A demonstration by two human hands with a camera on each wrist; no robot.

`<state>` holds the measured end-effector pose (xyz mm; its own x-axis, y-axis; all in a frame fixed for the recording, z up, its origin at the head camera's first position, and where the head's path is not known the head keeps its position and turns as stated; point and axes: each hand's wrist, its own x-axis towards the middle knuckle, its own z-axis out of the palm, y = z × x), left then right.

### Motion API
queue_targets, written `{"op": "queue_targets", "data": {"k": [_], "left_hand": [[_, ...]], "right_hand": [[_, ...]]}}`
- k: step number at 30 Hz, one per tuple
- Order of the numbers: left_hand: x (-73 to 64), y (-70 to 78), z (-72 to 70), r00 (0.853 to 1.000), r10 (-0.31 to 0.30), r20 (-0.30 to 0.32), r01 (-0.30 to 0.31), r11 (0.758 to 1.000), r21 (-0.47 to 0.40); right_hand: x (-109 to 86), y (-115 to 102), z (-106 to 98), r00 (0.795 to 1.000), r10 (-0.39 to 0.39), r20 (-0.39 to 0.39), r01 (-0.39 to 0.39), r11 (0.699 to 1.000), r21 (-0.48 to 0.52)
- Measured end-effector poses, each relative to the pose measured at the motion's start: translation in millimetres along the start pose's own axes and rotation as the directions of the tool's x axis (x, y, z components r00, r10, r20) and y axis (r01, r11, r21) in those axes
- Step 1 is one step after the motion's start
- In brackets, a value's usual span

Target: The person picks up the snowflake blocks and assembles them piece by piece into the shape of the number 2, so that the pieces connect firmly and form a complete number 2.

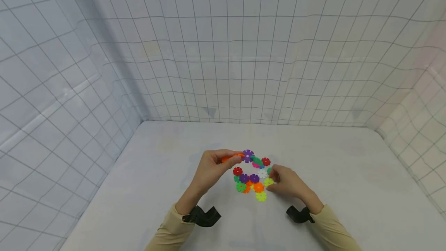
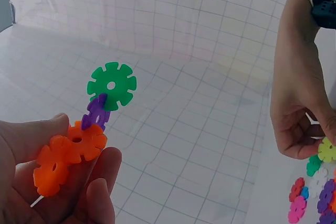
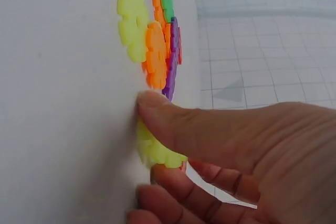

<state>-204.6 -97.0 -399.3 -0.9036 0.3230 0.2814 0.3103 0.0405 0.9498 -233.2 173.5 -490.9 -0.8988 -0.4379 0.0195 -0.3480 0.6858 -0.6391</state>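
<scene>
My left hand (image 1: 211,167) holds a short chain of interlocking flower-shaped plastic discs above the table. Two joined orange discs (image 2: 51,167) lie between its thumb and fingers. From them extend a purple disc (image 2: 96,114) and, at the far end, a green disc (image 2: 112,88). Down at the tabletop, my right hand (image 1: 288,182) pinches a yellow disc (image 3: 161,152) between thumb and index finger, at the right side of a loose pile. The thumb hides part of that disc in the right wrist view.
The pile includes a lime-yellow disc (image 1: 261,196), an orange disc (image 1: 258,187), a white disc (image 1: 262,173), a red disc (image 1: 237,171) and several others, some overlapping. A white table (image 1: 174,138) carries them, with grid-lined white walls (image 1: 223,49) behind and at both sides.
</scene>
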Motion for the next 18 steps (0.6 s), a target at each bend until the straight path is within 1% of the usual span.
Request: {"op": "queue_targets", "data": {"k": [4,6,8,10,11,12,13,16,17,18], "left_hand": [[0.5,-0.7,-0.6,0.999,-0.02,-0.033,0.02,1.0,0.001],[0.9,-1.1,-1.0,0.999,-0.024,-0.044,0.024,1.0,0.001],[1.3,-1.1,-1.3,0.998,-0.033,-0.048,0.033,0.999,-0.004],[1.6,-0.9,-1.7,0.998,-0.043,-0.053,0.043,0.999,-0.016],[1.8,-0.7,-1.8,0.997,-0.05,-0.055,0.048,0.999,-0.021],[1.9,-0.2,-1.8,0.997,-0.056,-0.058,0.054,0.998,-0.026],[2.0,0.0,-1.9,0.996,-0.063,-0.06,0.061,0.998,-0.032],[1.9,1.0,-2.3,0.995,-0.081,-0.067,0.078,0.996,-0.044],[1.8,1.2,-2.4,0.994,-0.087,-0.067,0.084,0.995,-0.047],[1.8,1.4,-2.4,0.993,-0.095,-0.067,0.092,0.995,-0.05]], "right_hand": [[1.1,0,-1,1.0,0.005,-0.005,-0.004,1.0,0.013],[1.0,-2,-3,1.0,0.008,-0.012,-0.007,0.999,0.035],[-0.4,-6,-8,1.0,0.006,-0.027,-0.004,0.995,0.096],[-2.7,-12,-14,0.999,-0.004,-0.049,0.014,0.978,0.207],[-4.2,-16,-17,0.998,-0.006,-0.056,0.021,0.958,0.285],[-5.7,-20,-21,0.998,-0.009,-0.062,0.031,0.931,0.363],[-7.3,-25,-25,0.997,-0.013,-0.07,0.043,0.897,0.439],[-12.7,-39,-35,0.997,-0.023,-0.078,0.067,0.773,0.631],[-14.7,-44,-38,0.997,-0.033,-0.076,0.076,0.731,0.678],[-16.8,-48,-41,0.996,-0.043,-0.074,0.083,0.696,0.713]]}}
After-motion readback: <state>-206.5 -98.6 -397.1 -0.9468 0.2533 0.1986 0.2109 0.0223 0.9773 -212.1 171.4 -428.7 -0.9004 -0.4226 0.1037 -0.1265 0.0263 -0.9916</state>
